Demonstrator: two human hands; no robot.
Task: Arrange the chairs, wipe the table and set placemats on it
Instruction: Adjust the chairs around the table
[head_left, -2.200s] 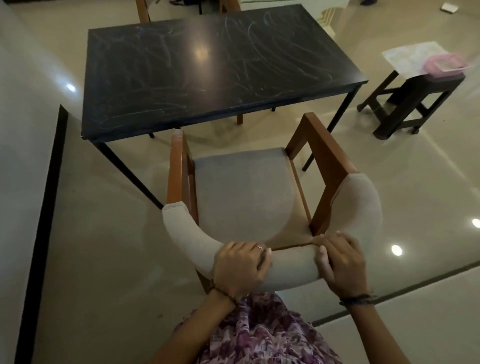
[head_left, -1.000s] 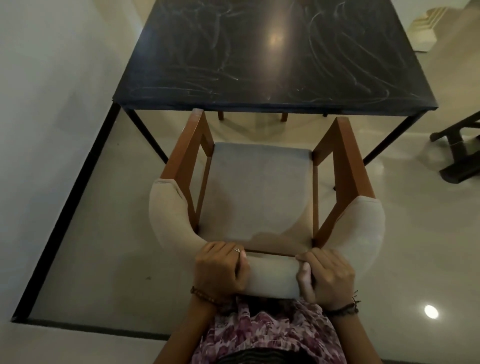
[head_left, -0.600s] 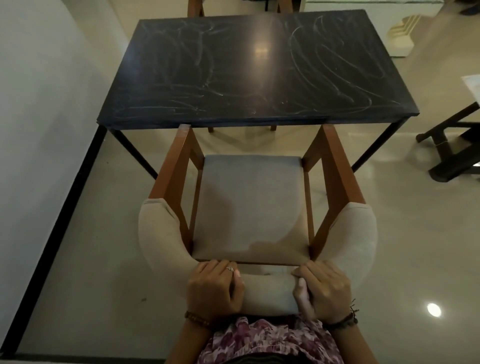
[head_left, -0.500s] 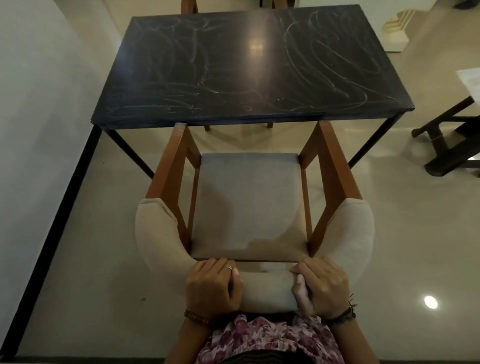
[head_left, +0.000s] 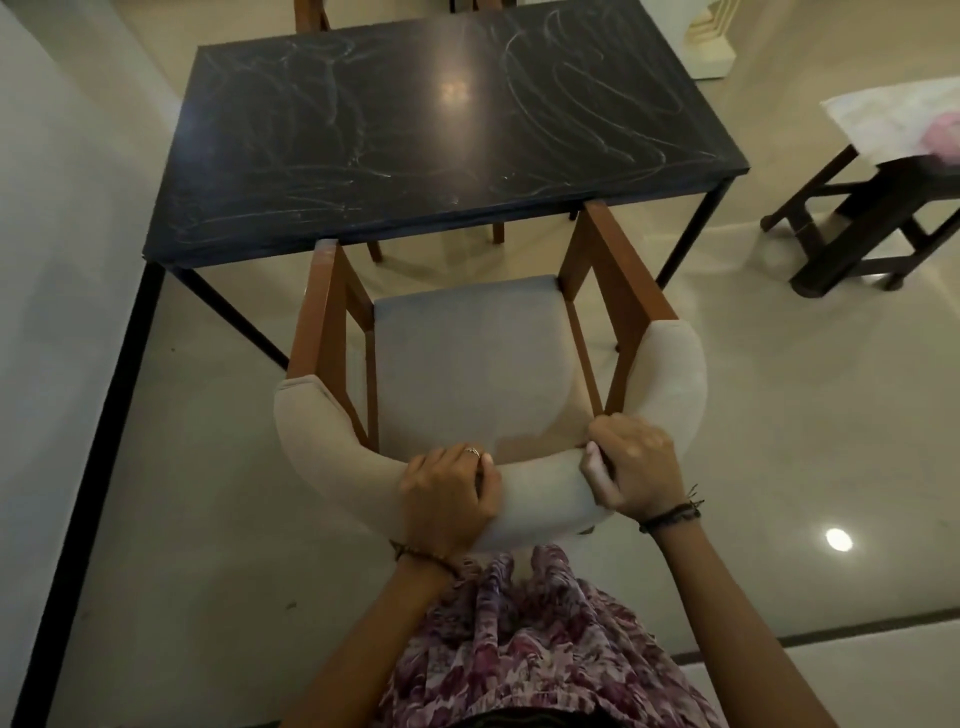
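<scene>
A wooden armchair (head_left: 467, 364) with a grey seat and a curved beige padded backrest stands in front of me, facing the black table (head_left: 415, 130). The tips of its brown armrests reach the table's near edge. My left hand (head_left: 449, 499) grips the backrest near its middle. My right hand (head_left: 631, 470) grips the same backrest a little further right. The tabletop is covered with pale scribbled smears. Beyond the table, parts of two more chairs (head_left: 311, 13) show at the far side, with their legs visible beneath it.
A pale wall (head_left: 67, 260) runs along the left, with a black floor strip at its foot. A dark wooden stool (head_left: 878, 218) at the right carries a patterned sheet (head_left: 888, 122) and something pink (head_left: 943, 137). Glossy tiled floor surrounds the chair.
The chair has slid forward toward the table and straightened up to face it, its armrests now at the table edge. Both hands have kept their grip on the backrest.
</scene>
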